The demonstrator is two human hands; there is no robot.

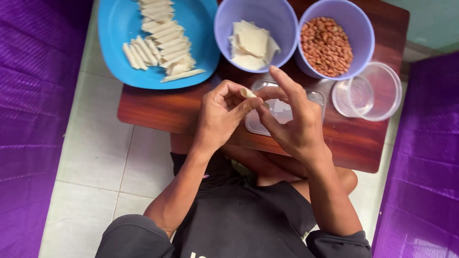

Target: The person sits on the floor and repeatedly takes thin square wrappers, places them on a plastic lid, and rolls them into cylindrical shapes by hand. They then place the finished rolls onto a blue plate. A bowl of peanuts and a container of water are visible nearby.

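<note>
Both hands meet over the near edge of a small wooden table (158,107). My left hand (221,114) pinches a small rolled pastry wrapper (247,92) between thumb and fingers. My right hand (292,119) touches the same roll with thumb and fingertips, its index finger stretched upward. Just beneath the hands lies a clear rectangular plastic container (316,98), partly hidden by them. A lavender bowl (277,16) holding square pale wrappers (252,45) stands just beyond the hands.
A blue plate (117,28) at the back left carries several finished pale rolls (162,40). A second lavender bowl (363,28) holds peanuts (326,46). A clear round tub (382,91) stands at the right. Purple fabric (28,119) flanks both sides over white floor tiles (95,157).
</note>
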